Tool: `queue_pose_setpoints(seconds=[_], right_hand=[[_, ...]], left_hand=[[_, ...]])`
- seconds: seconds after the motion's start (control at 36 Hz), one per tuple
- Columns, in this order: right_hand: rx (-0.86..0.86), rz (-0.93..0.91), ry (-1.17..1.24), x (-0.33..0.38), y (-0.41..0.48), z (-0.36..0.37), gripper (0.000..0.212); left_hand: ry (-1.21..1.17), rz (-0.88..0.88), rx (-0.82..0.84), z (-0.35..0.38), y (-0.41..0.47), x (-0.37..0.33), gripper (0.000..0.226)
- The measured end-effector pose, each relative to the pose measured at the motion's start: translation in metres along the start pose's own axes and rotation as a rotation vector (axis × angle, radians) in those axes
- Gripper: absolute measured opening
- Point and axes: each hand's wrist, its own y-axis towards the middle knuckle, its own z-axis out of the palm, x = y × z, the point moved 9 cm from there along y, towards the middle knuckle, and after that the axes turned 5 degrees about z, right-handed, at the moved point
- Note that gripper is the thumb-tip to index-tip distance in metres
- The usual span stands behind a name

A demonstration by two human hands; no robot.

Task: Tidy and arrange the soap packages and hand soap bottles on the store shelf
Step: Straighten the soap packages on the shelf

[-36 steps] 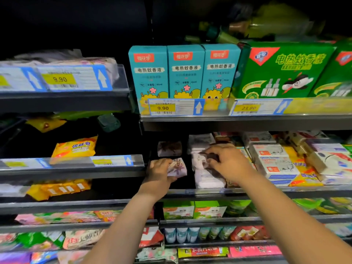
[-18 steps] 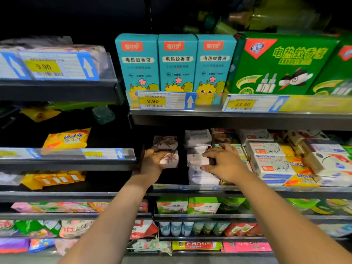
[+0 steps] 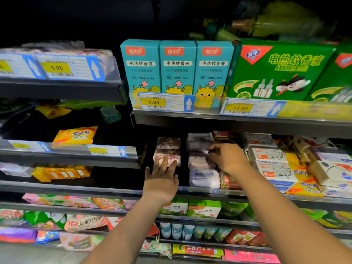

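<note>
Three teal boxes [image 3: 177, 67] on the upper shelf each read 电热蚊香液 and 45ml. The red badge at their tops seems to say 樱花梦, though it is blurred. The price tag [image 3: 154, 102] below them shows 9.90. The big green box [image 3: 282, 71] beside them also reads 电热蚊香液, above a second tag [image 3: 240, 108] marked 23.80. The left shelf tag [image 3: 56, 68] shows 9.90. A yellow pack [image 3: 76, 135] reads Sulfur Soap, and a white box [image 3: 274, 168] reads Goat Soap.

Dark metal shelving [image 3: 228, 124] fills the view under dim light. Teal boxes [image 3: 177, 67] stand on an upper level. Green boxes [image 3: 282, 73] sit just right of them, a price tag [image 3: 163, 101] hangs below them, and blackness lies above them.
</note>
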Motion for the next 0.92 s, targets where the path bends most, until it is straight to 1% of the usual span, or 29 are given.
queue_pose_setpoints(seconds=[0.06, 0.08, 0.14, 0.19, 0.25, 0.33, 0.44, 0.56, 0.69, 0.78, 0.92], right_hand=[[-0.113, -0.017, -0.056, 0.004, 0.007, -0.009, 0.037], [-0.149, -0.028, -0.04, 0.006, 0.009, -0.011, 0.045], [-0.126, -0.049, -0.009, 0.006, 0.014, -0.002, 0.062], [-0.051, -0.064, -0.065, 0.006, 0.016, 0.011, 0.069], [-0.003, -0.08, -0.142, 0.005, 0.018, 0.02, 0.062], [-0.048, -0.115, -0.105, 0.007, 0.018, 0.017, 0.053], [-0.061, -0.172, -0.068, 0.009, 0.014, 0.016, 0.048], [-0.071, -0.152, -0.073, 0.008, 0.016, 0.016, 0.053], [-0.072, -0.098, -0.081, 0.006, 0.016, 0.014, 0.071], [-0.064, -0.088, -0.008, 0.006, 0.015, 0.011, 0.073], [-0.019, -0.087, -0.003, 0.012, 0.011, 0.01, 0.073]], left_hand=[[-0.01, -0.005, 0.0, 0.001, -0.002, 0.001, 0.054], [-0.023, -0.009, 0.0, 0.001, -0.003, 0.001, 0.054], [-0.041, -0.014, 0.012, 0.003, -0.003, 0.002, 0.055], [-0.049, -0.017, 0.04, 0.004, -0.003, 0.003, 0.057], [-0.035, -0.024, 0.077, 0.006, -0.003, 0.003, 0.06], [-0.028, -0.041, 0.153, 0.008, -0.003, 0.004, 0.062], [-0.029, -0.044, 0.168, 0.009, -0.001, 0.004, 0.062], [-0.028, -0.049, 0.18, 0.01, -0.001, 0.004, 0.062], [-0.027, -0.06, 0.186, 0.01, -0.001, 0.004, 0.062], [-0.036, -0.06, 0.196, 0.01, -0.001, 0.004, 0.061], [-0.046, -0.041, 0.203, 0.007, -0.002, 0.003, 0.062]])
